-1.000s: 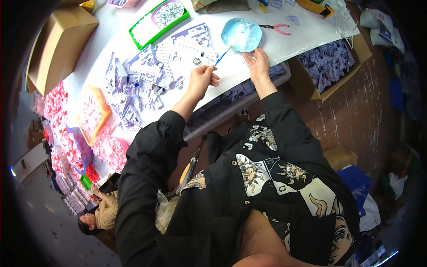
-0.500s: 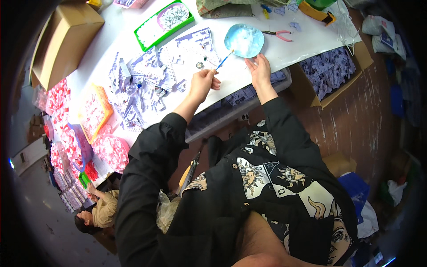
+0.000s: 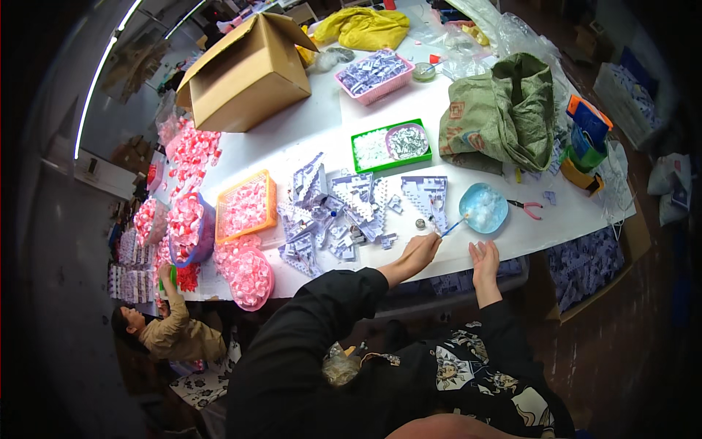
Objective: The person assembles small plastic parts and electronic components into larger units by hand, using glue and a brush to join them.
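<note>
My left hand (image 3: 418, 254) is closed around a thin blue stick (image 3: 455, 226). Its pale tip reaches the left rim of a light-blue bowl (image 3: 483, 227), in which fluffy white stuff (image 3: 485, 210) lies. Just below the bowl, my right hand (image 3: 485, 263) has its fingers raised and apart, with nothing in it. Between the left hand and a flat lilac piece (image 3: 426, 192) sits a small round metal-looking part (image 3: 420, 224). Pliers with pink handles (image 3: 532, 210) lie to the right of the bowl.
Lilac and white pieces (image 3: 322, 212) are heaped left of my hands. Beyond stand a green tray (image 3: 356, 144), a green sack (image 3: 479, 121) and a cardboard box (image 3: 252, 91). Pink-and-red pieces fill an orange basket (image 3: 274, 197) at left. A co-worker (image 3: 183, 329) is there. Under the table's right edge is an open carton (image 3: 638, 252).
The view has swung, so the table and hands appear lower and further right. My right hand's fingertips have dropped slightly from the bowl's edge. The blue stick is still in my left hand.
</note>
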